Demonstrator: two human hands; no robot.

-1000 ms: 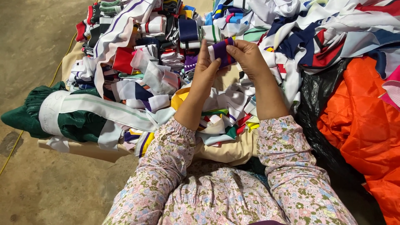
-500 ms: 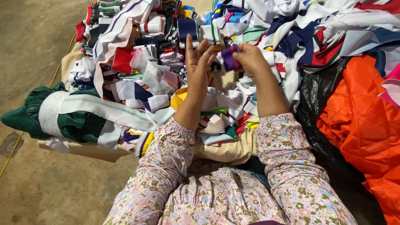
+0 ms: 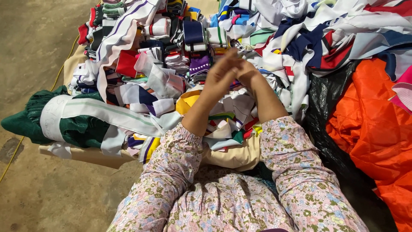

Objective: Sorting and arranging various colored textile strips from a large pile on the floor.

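Pressing your left hand and right hand together above the heap, you have them raised clear of the cloth, palms and fingers touching, so whatever sits between them is covered; the motion blur hides it too, and I cannot tell whether either hand is closed on a scrap or simply flat against the other. Just beyond your fingertips, near the middle of the pile, lies a folded purple collar piece, the nearest loose item to your hands, with a navy folded band further back. The knit trims are stacked in folded bundles toward the far edge of the heap, apparently grouped by colour, while unsorted strips spill loosely toward your lap. A long white band drapes across a dark green fabric bundle at the left edge. At the right edge, orange quilted fabric rests on a black plastic bag. Your floral sleeves frame the near side.
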